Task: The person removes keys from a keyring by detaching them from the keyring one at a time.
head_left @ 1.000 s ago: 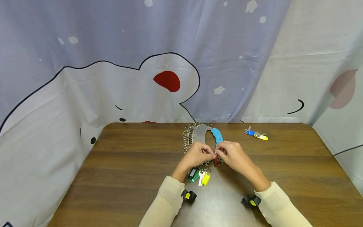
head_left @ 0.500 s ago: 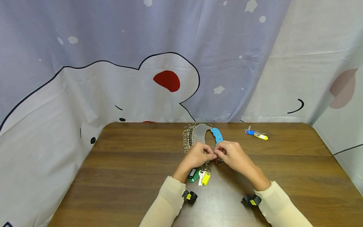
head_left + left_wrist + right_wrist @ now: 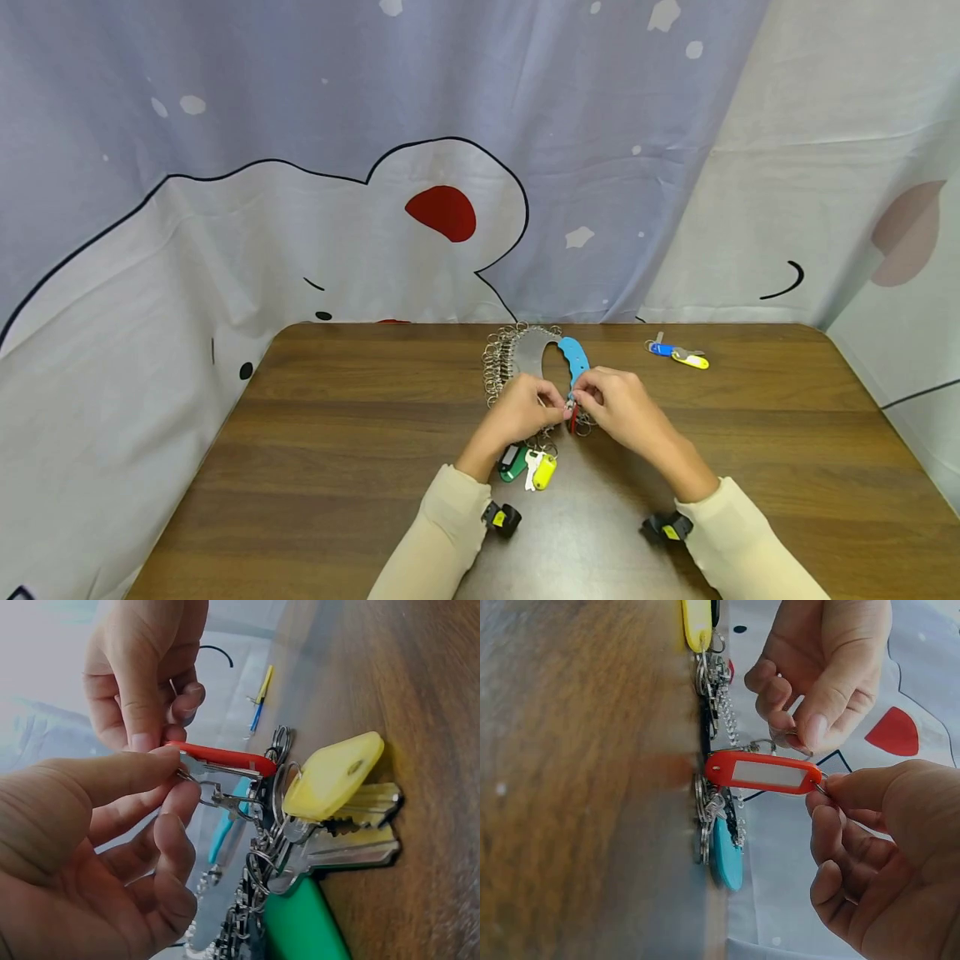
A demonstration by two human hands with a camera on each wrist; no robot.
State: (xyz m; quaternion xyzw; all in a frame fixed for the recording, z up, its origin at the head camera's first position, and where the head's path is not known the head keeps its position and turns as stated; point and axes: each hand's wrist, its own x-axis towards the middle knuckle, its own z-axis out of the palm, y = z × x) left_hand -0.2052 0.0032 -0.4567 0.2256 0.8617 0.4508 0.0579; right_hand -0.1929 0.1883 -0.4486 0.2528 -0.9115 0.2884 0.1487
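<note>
My left hand (image 3: 525, 408) pinches a small metal clasp (image 3: 227, 799) on the large curved key holder, between thumb and forefinger. Close beside it, my right hand (image 3: 611, 407) pinches the split ring (image 3: 822, 783) of a red key tag (image 3: 769, 772). That tag hangs between both hands with a key (image 3: 232, 769) alongside it. Behind the hands lies the holder, a grey metal plate (image 3: 529, 348) with a blue grip (image 3: 576, 358) and many small rings along its outer edge. The fingers partly hide its near end.
Just in front of the holder lie a green key tag (image 3: 513, 469), a yellow key tag (image 3: 545, 473) and a key (image 3: 532, 468). Toward the back right of the wooden table (image 3: 337, 467) rest a blue key tag (image 3: 662, 350) and another yellow tag (image 3: 691, 361) with keys. A printed curtain (image 3: 337, 242) hangs behind.
My right hand has shifted slightly up and away from the left, so a gap shows between the fingertips. The left hand stays almost in place.
</note>
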